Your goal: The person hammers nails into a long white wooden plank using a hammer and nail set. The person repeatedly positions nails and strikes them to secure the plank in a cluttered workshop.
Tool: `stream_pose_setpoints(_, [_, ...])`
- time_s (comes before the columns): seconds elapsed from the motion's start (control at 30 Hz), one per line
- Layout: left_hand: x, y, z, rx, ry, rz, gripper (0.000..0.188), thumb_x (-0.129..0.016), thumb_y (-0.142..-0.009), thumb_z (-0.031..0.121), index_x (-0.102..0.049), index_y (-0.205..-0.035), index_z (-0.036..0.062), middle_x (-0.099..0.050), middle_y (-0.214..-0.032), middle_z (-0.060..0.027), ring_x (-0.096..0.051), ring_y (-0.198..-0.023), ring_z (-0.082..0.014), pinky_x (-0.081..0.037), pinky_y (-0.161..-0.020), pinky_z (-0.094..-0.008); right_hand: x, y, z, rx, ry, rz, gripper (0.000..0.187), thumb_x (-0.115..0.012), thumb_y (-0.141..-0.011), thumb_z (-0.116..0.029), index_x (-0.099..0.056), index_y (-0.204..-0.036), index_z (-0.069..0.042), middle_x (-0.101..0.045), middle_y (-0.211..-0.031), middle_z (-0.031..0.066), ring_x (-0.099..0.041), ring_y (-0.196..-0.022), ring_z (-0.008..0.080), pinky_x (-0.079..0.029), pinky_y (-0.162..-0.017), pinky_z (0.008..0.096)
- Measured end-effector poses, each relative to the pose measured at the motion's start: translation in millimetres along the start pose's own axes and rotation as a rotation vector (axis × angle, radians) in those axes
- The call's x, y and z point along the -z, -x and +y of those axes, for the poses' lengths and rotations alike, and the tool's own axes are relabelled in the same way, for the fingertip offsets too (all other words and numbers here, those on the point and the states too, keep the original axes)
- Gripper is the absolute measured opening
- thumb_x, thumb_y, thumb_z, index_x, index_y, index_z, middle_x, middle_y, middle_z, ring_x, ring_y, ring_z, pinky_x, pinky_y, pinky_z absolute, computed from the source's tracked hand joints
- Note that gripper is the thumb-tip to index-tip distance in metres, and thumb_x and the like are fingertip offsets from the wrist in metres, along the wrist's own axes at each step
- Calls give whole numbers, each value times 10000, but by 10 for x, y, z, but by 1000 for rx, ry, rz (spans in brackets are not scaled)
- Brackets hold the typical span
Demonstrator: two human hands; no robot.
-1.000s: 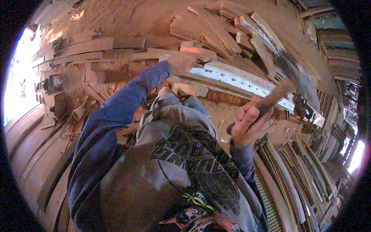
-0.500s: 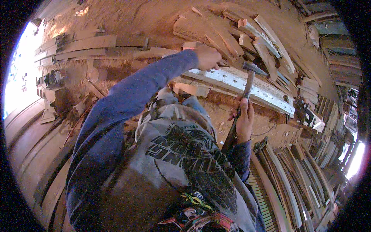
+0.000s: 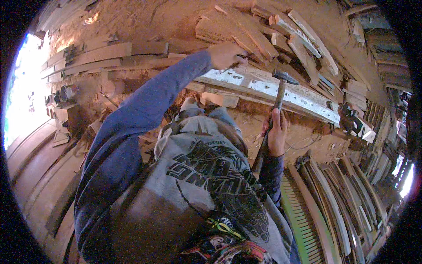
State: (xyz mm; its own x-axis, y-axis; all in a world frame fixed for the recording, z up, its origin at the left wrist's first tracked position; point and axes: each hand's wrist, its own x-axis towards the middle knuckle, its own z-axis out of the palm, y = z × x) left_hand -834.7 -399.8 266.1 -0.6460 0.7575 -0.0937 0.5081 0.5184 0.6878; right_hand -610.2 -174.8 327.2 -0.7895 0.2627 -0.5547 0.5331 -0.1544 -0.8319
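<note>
A hammer [image 3: 280, 94] is in my right hand [image 3: 276, 134], its fingers wrapped round the wooden handle. The dark metal head is uppermost, over a long beam with a white top face [image 3: 299, 100] marked by rows of dark spots. Toward the far left end of that beam, my left hand [image 3: 227, 56] hovers over its far edge, thumb and fingers pinched together. Something small and dark may be between the fingertips, too blurred to make out. Below the left hand, a short pale wood block [image 3: 222, 99] lies on the near side of the beam.
Rough planks and offcuts [image 3: 303, 57] are heaped beyond the beam. A black tool [image 3: 350, 119] sits at its right end. Long boards [image 3: 105, 53] lie at the left. Many narrow strips [image 3: 327, 193] lean close by at lower right, next to a green slatted piece [image 3: 299, 215].
My left hand has shifted left and slightly up, uncovering more of the white face. The hammer has barely moved, still held upright in my right hand.
</note>
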Motion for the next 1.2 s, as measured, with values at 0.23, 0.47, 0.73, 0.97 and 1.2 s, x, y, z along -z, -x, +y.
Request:
stream_pose_setpoints(0.23, [127,678,-39,164,140,249,264,-562,-964,237,-677,-1089,35,-689,-998,-226,-657,-949,-420,-521,-829,-478,-76,104,-112,-32,54,27,352,-525,-1025,-425,-579,-1044,-78,-457,-605,-29,-430,-472,61,-348,-412,228])
stream_pose_setpoints(0.47, [117,778,7,166,99,328,186,-613,-940,154,-638,-1050,6,-689,-980,-202,-648,-957,-422,-514,-785,-474,-145,197,-201,-15,159,-22,247,-546,-1025,-391,-568,-990,-147,-475,-665,-61,-426,-499,54,-364,-426,244])
stream_pose_setpoints(0.73, [120,824,-4,109,88,267,221,-611,-924,191,-694,-1077,56,-699,-1020,-207,-667,-963,-402,-531,-845,-472,-276,284,-240,-28,222,-9,308,-496,-1042,-398,-508,-961,-101,-443,-611,-28,-422,-449,68,-363,-408,229])
stream_pose_setpoints(0.97, [44,757,-163,-50,90,98,272,-679,-875,175,-706,-1122,65,-728,-1088,-143,-703,-1006,-320,-542,-903,-424,-277,415,-267,364,582,-84,304,-446,-1060,-344,-522,-1030,-52,-450,-618,-20,-428,-472,64,-357,-428,239])
stream_pose_setpoints(1.2, [6,760,-114,63,591,66,275,-689,-875,169,-713,-1122,52,-729,-1062,-158,-713,-969,-287,-547,-887,-403,-447,418,-295,625,929,-13,335,-482,-1034,-325,-536,-1146,-14,-576,-726,109,-566,-583,286,-438,-538,390])
